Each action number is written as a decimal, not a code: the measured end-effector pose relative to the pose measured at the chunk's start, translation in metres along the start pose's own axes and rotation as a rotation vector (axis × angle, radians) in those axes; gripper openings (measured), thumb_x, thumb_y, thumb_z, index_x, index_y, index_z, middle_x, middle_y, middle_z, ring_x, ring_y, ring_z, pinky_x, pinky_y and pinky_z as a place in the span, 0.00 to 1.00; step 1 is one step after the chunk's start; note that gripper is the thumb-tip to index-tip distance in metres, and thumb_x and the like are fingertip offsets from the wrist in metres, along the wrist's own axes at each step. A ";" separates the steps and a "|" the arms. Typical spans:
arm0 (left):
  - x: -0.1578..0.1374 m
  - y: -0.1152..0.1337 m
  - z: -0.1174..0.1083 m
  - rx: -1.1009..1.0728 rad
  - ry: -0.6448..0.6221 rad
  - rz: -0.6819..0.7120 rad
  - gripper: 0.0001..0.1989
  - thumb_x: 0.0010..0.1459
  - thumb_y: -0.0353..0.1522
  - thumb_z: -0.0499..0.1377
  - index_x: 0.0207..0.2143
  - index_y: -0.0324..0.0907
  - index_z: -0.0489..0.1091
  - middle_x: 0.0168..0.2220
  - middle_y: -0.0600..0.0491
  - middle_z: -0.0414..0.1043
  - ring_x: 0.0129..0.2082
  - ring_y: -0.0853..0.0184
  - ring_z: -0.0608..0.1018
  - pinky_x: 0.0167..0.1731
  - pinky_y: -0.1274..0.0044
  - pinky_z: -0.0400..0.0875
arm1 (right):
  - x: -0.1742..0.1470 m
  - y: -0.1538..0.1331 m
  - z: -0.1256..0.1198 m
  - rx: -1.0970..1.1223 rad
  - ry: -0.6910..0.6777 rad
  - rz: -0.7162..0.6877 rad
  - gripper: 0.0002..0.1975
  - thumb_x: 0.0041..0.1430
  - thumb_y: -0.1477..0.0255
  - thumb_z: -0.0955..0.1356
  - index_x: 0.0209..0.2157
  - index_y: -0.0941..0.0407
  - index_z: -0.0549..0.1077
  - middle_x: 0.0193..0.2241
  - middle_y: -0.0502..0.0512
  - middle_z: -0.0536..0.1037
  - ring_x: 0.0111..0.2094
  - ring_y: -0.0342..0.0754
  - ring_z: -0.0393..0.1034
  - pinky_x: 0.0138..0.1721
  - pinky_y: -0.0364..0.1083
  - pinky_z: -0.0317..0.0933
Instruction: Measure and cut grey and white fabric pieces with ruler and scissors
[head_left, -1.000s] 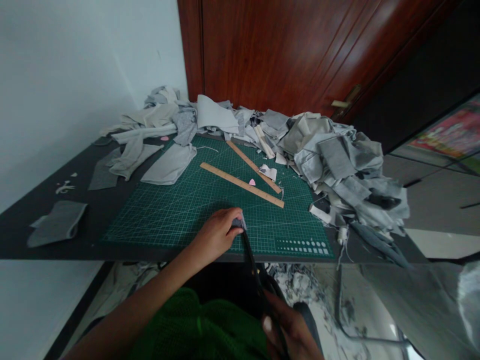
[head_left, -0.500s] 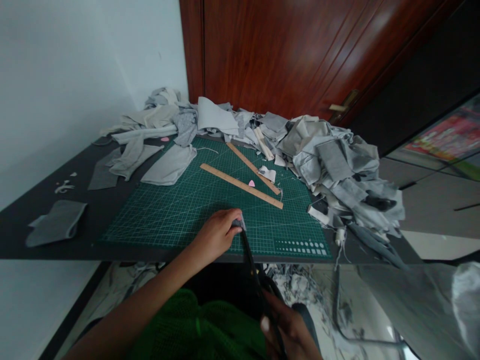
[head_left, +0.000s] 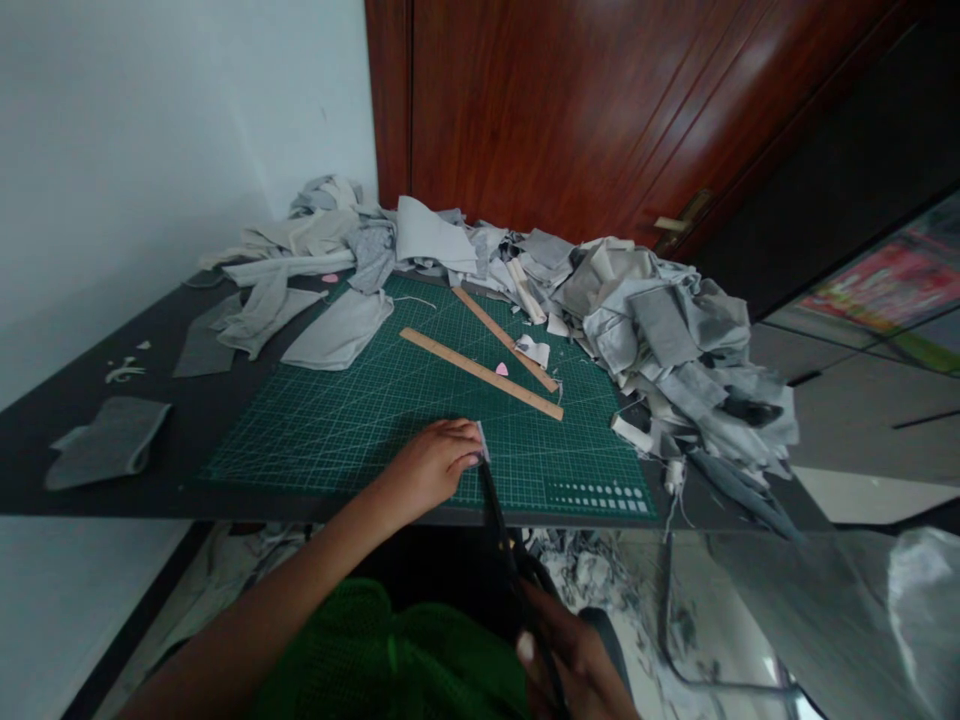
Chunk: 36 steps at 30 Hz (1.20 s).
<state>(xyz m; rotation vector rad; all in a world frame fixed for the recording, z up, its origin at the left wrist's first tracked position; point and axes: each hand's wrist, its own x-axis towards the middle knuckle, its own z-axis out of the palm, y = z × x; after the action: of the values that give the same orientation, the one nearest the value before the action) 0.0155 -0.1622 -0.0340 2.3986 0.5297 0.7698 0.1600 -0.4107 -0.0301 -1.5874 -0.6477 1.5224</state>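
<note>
Nearest first: right hand (head_left: 581,650) low at bottom of frame, closed around the handles of long black scissors (head_left: 499,525); blades point forward across the front edge of the dark grey tabletop (head_left: 187,405), tips up at a small pale-grey fabric strip (head_left: 482,440). Can't tell if the blades are parted. Left hand (head_left: 427,472) sits further in, back of hand up, forearm coming from lower left, wrist close to straight, thumb on the near side. Its grip is closed on the strip — mostly hidden, only a pale edge past the fingertips. Changed in the last half second: left fingers flattened forward over the strip, covering grey that showed between thumb and forefinger; scissors about where they were. My read: fuller hold, but fingertips closer to the blades, so watch clearance. Strip is over the near part of the green gridded cutting mat (head_left: 337,430). Beyond — two flat tan wooden rulers (head_left: 480,372), a small pink rounded-triangle piece (head_left: 502,369) between them, then heaped grey and off-white fabric scraps (head_left: 660,320).
</note>
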 end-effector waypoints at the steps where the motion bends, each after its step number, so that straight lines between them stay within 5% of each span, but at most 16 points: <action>1: 0.000 0.000 -0.001 0.000 -0.009 0.000 0.09 0.63 0.23 0.58 0.39 0.44 0.75 0.42 0.53 0.77 0.49 0.61 0.77 0.55 0.64 0.69 | 0.000 -0.002 0.000 -0.006 0.014 0.006 0.39 0.46 0.44 0.75 0.56 0.51 0.76 0.22 0.49 0.71 0.17 0.41 0.56 0.21 0.44 0.57; 11: 0.003 -0.001 -0.004 -0.015 -0.029 0.031 0.10 0.63 0.23 0.56 0.37 0.45 0.76 0.39 0.53 0.76 0.45 0.63 0.77 0.52 0.65 0.69 | -0.005 -0.002 0.008 -0.008 0.054 -0.031 0.43 0.47 0.40 0.73 0.56 0.55 0.75 0.17 0.43 0.62 0.16 0.37 0.50 0.19 0.40 0.48; 17: 0.002 -0.004 -0.002 0.009 -0.012 0.042 0.09 0.62 0.23 0.58 0.38 0.45 0.74 0.40 0.53 0.77 0.45 0.62 0.77 0.50 0.66 0.69 | -0.007 0.001 -0.001 0.081 0.087 -0.009 0.44 0.45 0.42 0.75 0.55 0.59 0.73 0.20 0.42 0.65 0.14 0.36 0.53 0.16 0.40 0.51; 24: -0.005 -0.008 0.004 0.005 0.066 -0.092 0.22 0.57 0.21 0.61 0.52 0.46 0.64 0.45 0.51 0.77 0.46 0.60 0.78 0.48 0.66 0.71 | -0.005 -0.007 0.001 0.105 0.104 -0.007 0.43 0.47 0.43 0.75 0.55 0.59 0.71 0.20 0.39 0.63 0.13 0.34 0.53 0.16 0.37 0.48; 36: -0.005 -0.007 0.006 -0.037 0.094 -0.107 0.27 0.58 0.22 0.61 0.57 0.45 0.59 0.47 0.50 0.77 0.50 0.59 0.78 0.52 0.65 0.70 | 0.005 -0.019 0.004 0.028 0.014 -0.021 0.48 0.50 0.43 0.73 0.62 0.63 0.65 0.15 0.38 0.61 0.13 0.36 0.51 0.14 0.37 0.51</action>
<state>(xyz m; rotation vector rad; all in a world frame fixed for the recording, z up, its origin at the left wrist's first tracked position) 0.0140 -0.1616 -0.0438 2.2883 0.6707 0.8410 0.1601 -0.3958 -0.0170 -1.5638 -0.6305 1.4980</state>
